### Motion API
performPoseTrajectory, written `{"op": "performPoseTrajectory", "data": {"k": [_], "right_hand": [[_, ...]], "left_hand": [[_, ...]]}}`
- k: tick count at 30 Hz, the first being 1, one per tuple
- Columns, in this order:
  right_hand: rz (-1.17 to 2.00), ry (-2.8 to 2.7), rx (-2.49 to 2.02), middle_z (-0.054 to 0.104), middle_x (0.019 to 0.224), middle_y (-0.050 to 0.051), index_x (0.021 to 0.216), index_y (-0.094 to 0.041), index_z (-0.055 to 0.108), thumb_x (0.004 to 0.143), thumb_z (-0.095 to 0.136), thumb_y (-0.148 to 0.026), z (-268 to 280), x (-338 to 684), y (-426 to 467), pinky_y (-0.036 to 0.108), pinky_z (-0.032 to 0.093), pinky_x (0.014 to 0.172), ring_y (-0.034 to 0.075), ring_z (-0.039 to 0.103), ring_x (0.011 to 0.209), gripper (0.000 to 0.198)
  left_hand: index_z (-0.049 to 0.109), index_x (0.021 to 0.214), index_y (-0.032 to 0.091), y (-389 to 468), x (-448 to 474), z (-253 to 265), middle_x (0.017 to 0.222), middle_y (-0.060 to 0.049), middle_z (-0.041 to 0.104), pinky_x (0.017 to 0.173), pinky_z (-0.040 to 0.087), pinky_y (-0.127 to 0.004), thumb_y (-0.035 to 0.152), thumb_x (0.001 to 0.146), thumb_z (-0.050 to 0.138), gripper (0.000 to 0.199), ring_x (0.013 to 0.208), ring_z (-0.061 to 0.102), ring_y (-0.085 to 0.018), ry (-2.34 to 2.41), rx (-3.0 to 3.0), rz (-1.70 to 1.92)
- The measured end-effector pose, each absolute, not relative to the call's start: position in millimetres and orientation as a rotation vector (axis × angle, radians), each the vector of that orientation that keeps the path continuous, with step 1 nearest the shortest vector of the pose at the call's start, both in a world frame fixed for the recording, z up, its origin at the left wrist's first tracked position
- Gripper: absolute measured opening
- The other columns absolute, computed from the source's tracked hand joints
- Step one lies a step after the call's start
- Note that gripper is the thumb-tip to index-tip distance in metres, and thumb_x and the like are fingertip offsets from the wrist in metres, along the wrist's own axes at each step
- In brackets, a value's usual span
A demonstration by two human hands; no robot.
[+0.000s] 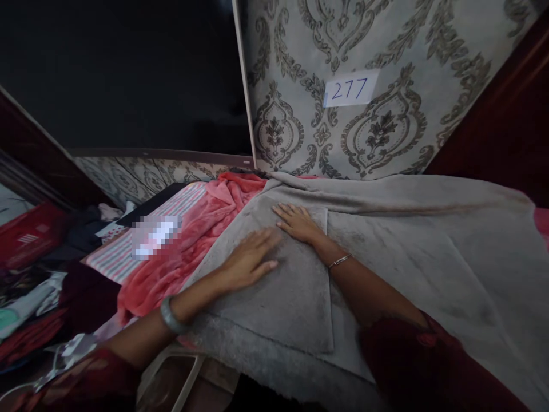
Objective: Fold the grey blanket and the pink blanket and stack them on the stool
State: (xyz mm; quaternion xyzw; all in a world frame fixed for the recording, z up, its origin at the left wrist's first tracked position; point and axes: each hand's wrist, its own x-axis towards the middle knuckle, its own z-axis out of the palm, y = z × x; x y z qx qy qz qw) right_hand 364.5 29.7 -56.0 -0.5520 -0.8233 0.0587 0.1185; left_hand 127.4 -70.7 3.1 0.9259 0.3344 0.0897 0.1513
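A grey plush blanket [412,269] is spread out in front of me, with a folded-over flap [295,309] on its left part. My right hand [298,222] lies flat on the upper end of this flap, fingers spread. Left of it, my left hand [249,260] is stretched out over the flap with its thumb apart. Its fingertips are blurred, and I cannot tell whether the palm touches the cloth. Neither hand holds anything. Under the blanket's left side a pink-red plush blanket [171,280] shows in loose folds.
A striped cloth [111,260] lies left of the pink-red blanket, with a blurred-out bright patch on it. Clothes and a red box [32,234] are heaped at the far left. A large dark television [141,74] and a patterned wall [386,34] with a "277" paper label [350,88] stand behind.
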Motion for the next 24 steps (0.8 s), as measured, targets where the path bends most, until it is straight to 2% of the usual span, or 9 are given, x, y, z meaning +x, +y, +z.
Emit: {"op": "performPoseTrajectory", "data": {"k": [2, 4, 7, 12, 15, 19, 24], "right_hand": [[0.153, -2.415, -1.616, 0.019, 0.171, 0.002, 0.164, -0.035, 0.023, 0.107, 0.027, -0.052, -57, 364, 30, 0.057, 0.016, 0.123, 0.03, 0.016, 0.156, 0.06], [0.135, -2.422, -1.623, 0.021, 0.171, 0.002, 0.162, -0.035, 0.029, 0.107, 0.027, -0.053, -56, 363, 30, 0.057, 0.015, 0.123, 0.031, 0.017, 0.156, 0.058], [0.128, -2.417, -1.626, 0.023, 0.17, 0.001, 0.161, -0.037, 0.032, 0.107, 0.028, -0.053, -55, 362, 28, 0.057, 0.015, 0.124, 0.03, 0.018, 0.156, 0.057], [0.15, -2.419, -1.631, 0.022, 0.17, 0.003, 0.161, -0.036, 0.032, 0.107, 0.03, -0.052, -54, 361, 27, 0.058, 0.016, 0.123, 0.031, 0.018, 0.156, 0.057], [0.15, -2.428, -1.633, 0.022, 0.17, 0.004, 0.162, -0.034, 0.031, 0.107, 0.032, -0.05, -50, 360, 28, 0.058, 0.016, 0.123, 0.031, 0.019, 0.156, 0.057], [0.203, -2.457, -1.662, 0.021, 0.17, 0.007, 0.162, -0.032, 0.031, 0.107, 0.034, -0.048, -34, 361, 24, 0.059, 0.017, 0.123, 0.032, 0.016, 0.156, 0.057], [0.187, -2.57, -1.55, 0.019, 0.169, 0.011, 0.162, -0.027, 0.033, 0.105, 0.041, -0.055, -24, 370, -16, 0.065, 0.013, 0.122, 0.035, 0.014, 0.156, 0.064]], "left_hand": [[0.031, 0.161, 0.022, -41, 126, -11, 0.171, -0.016, 0.019, 0.123, 0.018, -0.064, 0.061, 0.096, 0.047, 0.078, 0.158, 0.013, -0.038, 1.241, 2.709, 0.19], [0.03, 0.162, 0.024, -27, 124, -25, 0.172, -0.017, 0.014, 0.119, 0.02, -0.07, 0.061, 0.093, 0.053, 0.081, 0.157, 0.01, -0.044, 1.397, 2.722, 0.115], [0.028, 0.162, 0.029, -30, 117, -39, 0.173, -0.015, 0.011, 0.118, 0.022, -0.07, 0.059, 0.095, 0.053, 0.078, 0.156, 0.012, -0.046, 1.462, 2.723, 0.094], [0.03, 0.162, 0.03, -61, 95, -40, 0.172, -0.015, 0.011, 0.12, 0.019, -0.07, 0.063, 0.096, 0.047, 0.075, 0.157, 0.009, -0.043, 1.416, 2.756, 0.022], [0.038, 0.159, 0.027, -67, 85, -32, 0.17, -0.016, 0.023, 0.121, 0.018, -0.069, 0.066, 0.095, 0.045, 0.075, 0.157, 0.015, -0.041, 1.404, 2.749, 0.022], [0.048, 0.153, 0.021, -34, 97, -15, 0.162, -0.015, 0.042, 0.124, 0.026, -0.057, 0.051, 0.101, 0.037, 0.06, 0.153, 0.033, -0.031, 1.292, 2.72, 0.205], [0.042, 0.156, 0.015, 37, 158, 10, 0.164, -0.011, 0.04, 0.128, 0.02, -0.042, 0.044, 0.103, 0.026, 0.062, 0.154, 0.031, -0.021, 0.96, 2.637, 0.319]]}}
